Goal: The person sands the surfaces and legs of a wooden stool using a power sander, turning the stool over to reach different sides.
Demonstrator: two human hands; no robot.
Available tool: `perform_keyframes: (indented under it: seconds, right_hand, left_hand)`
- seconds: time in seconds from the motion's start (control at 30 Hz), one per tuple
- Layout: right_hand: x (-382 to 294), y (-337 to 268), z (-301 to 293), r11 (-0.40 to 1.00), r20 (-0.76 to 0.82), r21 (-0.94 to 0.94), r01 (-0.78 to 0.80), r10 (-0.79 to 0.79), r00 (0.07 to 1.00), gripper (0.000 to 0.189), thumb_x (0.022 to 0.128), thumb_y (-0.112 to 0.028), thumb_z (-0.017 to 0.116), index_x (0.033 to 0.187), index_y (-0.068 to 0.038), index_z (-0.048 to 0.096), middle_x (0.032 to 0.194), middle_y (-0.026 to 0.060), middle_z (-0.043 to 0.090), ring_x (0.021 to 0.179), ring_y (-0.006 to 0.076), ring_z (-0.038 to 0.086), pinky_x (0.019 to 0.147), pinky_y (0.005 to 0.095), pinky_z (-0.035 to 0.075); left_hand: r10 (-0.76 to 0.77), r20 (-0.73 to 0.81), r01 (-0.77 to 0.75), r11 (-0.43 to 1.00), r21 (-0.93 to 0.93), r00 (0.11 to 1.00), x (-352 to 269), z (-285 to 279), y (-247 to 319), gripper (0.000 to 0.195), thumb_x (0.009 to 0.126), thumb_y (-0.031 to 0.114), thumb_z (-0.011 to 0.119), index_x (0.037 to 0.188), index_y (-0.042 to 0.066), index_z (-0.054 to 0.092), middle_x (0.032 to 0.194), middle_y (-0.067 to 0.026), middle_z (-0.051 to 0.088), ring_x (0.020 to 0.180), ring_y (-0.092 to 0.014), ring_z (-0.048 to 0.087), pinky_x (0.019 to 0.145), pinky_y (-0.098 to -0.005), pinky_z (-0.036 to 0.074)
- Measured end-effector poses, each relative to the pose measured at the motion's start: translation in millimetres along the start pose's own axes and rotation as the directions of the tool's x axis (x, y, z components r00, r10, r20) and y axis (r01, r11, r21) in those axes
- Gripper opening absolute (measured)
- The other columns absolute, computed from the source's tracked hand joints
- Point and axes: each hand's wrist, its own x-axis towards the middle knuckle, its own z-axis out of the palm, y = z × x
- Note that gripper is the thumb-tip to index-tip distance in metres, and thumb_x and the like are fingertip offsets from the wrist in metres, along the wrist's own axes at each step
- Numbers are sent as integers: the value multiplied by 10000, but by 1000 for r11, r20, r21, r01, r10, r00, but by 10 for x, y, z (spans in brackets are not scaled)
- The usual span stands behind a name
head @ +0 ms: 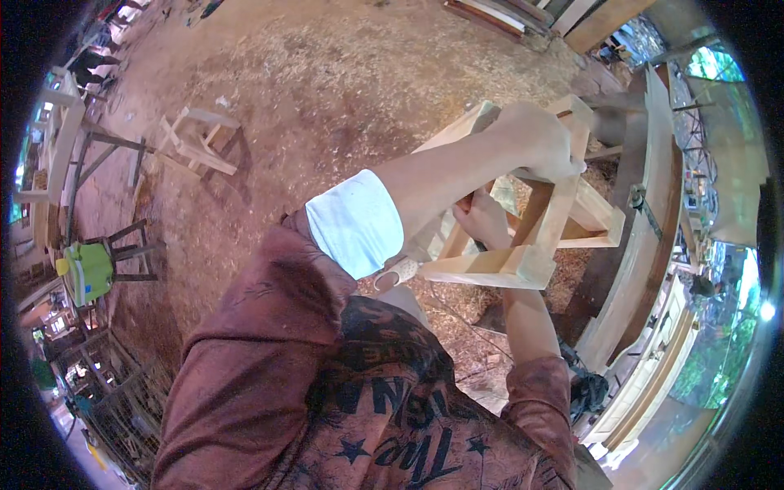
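Note:
A light wooden stool frame [520,266] with square legs and rails is tilted in front of me. My left hand [536,144] reaches across and is closed over an upper rail of it. White cloth [358,223] wraps that forearm at the end of the brown sleeve. Inside the frame, below the left forearm, my right hand [484,220] is curled around a small dark reddish object [470,199]. The left forearm and the rails hide most of that object, so its kind is unclear.
To my right runs a long timber bench [637,245] with a metal clamp [640,199]. Another wooden frame [199,141] stands on the shavings-strewn ground [306,92]. A green cooler [89,272] sits at left. Beside my leg shows a perforated clog [397,274]. Boards [508,15] lie at upper right.

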Motion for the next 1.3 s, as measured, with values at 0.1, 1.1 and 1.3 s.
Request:
perform_keyframes:
  seconds: [0.1,1.1,1.3]
  right_hand:
    - [8,17,77,999,50,-36,-29,30,998,558,802,-344,692,1159,35,491,772,231,659,689,438,644,617,517,528]
    - [-1684,1109,101,944,61,263,-197,187,980,547,836,-461,654,1252,-122,546,1231,149,586,1156,336,555,1017,478,432]
    - [-2073,1259,198,603,369,623,-497,334,867,520,873,-486,607,1274,-161,549,1258,126,581,1178,326,543,1059,470,416]
  left_hand:
    - [-7,-2,7,1000,-25,1000,-28,-33,17,663,877,632,479,1159,63,670,1047,-185,702,977,-360,673,844,-484,526]
    - [68,-51,-68,998,-2,996,-62,3,-34,626,904,613,434,1024,80,741,1036,-138,715,972,-318,682,853,-468,524]
    - [73,-18,-73,997,8,997,-34,-7,-6,626,921,604,410,1014,85,748,1034,-130,716,987,-311,675,872,-453,518]
